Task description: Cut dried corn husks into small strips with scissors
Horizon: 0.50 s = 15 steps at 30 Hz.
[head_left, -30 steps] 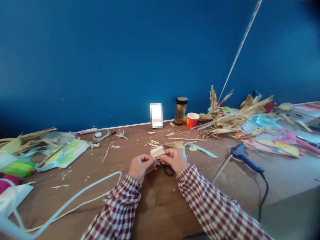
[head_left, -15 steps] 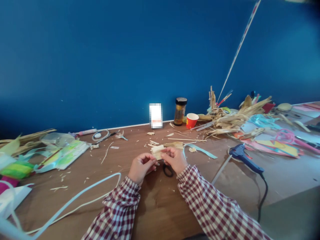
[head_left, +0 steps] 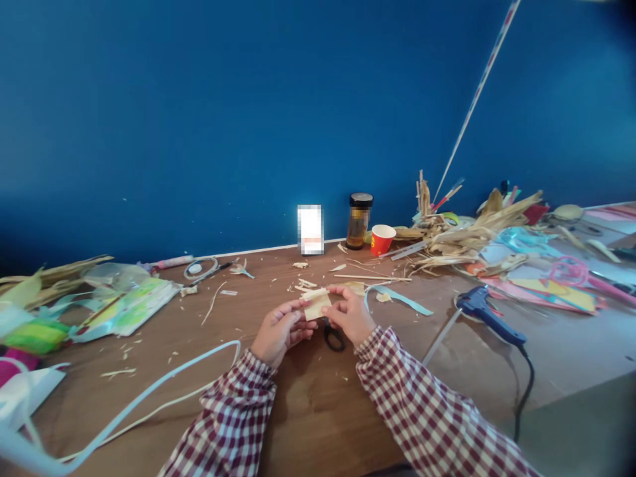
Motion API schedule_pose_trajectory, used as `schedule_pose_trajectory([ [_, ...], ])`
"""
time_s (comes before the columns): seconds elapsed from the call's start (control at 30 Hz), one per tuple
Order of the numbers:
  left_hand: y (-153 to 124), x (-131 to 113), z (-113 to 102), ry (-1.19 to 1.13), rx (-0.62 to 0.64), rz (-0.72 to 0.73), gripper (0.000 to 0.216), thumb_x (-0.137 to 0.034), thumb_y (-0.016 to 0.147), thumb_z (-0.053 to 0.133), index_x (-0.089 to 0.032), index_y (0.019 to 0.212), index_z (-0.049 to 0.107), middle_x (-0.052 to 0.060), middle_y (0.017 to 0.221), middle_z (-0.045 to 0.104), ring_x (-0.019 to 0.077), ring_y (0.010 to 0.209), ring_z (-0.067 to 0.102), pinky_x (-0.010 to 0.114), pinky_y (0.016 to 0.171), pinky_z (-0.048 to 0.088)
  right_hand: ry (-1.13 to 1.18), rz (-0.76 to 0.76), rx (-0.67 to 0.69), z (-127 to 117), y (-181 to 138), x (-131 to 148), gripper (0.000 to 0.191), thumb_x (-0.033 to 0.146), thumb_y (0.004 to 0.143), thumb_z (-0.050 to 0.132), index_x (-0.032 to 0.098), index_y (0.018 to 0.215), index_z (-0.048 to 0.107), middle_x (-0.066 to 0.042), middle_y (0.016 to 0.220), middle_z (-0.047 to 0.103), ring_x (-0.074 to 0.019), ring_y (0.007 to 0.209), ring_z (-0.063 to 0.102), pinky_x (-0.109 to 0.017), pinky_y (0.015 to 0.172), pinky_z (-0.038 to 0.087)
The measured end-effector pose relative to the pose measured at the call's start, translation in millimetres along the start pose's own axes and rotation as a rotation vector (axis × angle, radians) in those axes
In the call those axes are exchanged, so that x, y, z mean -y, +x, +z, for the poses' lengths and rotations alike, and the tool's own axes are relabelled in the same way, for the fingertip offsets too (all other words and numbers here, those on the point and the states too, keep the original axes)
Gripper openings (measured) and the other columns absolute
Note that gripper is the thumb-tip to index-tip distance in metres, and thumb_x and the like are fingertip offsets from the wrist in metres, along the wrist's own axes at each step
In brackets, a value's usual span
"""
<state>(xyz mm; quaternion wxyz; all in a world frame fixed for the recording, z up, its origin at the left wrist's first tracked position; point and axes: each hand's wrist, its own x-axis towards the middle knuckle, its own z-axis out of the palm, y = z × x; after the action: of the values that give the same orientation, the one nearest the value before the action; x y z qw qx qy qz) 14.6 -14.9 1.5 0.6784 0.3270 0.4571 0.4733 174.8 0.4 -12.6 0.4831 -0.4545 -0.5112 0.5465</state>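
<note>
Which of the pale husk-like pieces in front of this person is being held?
The small, squarish piece, pinched by the right hand with the left hand at its left edge. The scraps just beyond it lie on the table.

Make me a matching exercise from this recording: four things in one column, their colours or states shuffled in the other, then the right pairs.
Things:
1. Pale sheet-like piece
2. Paper cup
3. Glue gun
4. Jar

Colours and states:
A. Dark blue, lying down
B. Black-topped, standing upright
C. Held in the fingers of the right hand
D. Red outside, white inside

Pairs: 1-C, 2-D, 3-A, 4-B
</note>
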Motion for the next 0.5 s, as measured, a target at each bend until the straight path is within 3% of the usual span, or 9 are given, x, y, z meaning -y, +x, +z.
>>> schedule_pose_trajectory([
  [0.1, 0.2, 0.4, -0.3, -0.009, -0.013, 0.009, 0.028, -0.016, 0.066, 0.065, -0.01, 0.093, 0.061, 0.007, 0.068, 0.067, 0.0157, 0.063, 0.065, 0.024, 0.056, 0.053, 0.008, 0.008, 0.0, 0.8, -1.1, 1.7, 0.043, 0.027, 0.064, 0.064, 0.018, 0.102, 0.045, 0.008, 0.048, 0.052, -0.0094, 0.041, 0.047, -0.022, 0.044, 0.038],
  [0.27, 3.9, 6.6, -5.0, 0.067, 0.008, 0.048, 0.042, -0.016, 0.053, 0.076, -0.013, 0.093, 0.062, 0.005, 0.081, 0.068, 0.0149, 0.068, 0.064, 0.024, 0.061, 0.053, 0.012, 0.004, 0.009, 1.1, -1.7, 3.1, 0.043, 0.027, 0.065, 0.063, 0.018, 0.102, 0.044, 0.009, 0.048, 0.051, -0.0087, 0.041, 0.046, -0.021, 0.044, 0.038],
  [0.5, 6.2, 9.6, -7.6, 0.15, 0.017, 0.072, 0.046, -0.026, 0.052, 0.077, -0.013, 0.094, 0.065, 0.001, 0.066, 0.065, 0.0103, 0.055, 0.059, 0.024, 0.06, 0.05, -0.079, -0.037, 0.045, 1.4, -3.9, 4.4, 0.042, 0.024, 0.068, 0.061, 0.019, 0.105, 0.044, 0.008, 0.049, 0.052, -0.0093, 0.043, 0.047, -0.021, 0.045, 0.037],
])
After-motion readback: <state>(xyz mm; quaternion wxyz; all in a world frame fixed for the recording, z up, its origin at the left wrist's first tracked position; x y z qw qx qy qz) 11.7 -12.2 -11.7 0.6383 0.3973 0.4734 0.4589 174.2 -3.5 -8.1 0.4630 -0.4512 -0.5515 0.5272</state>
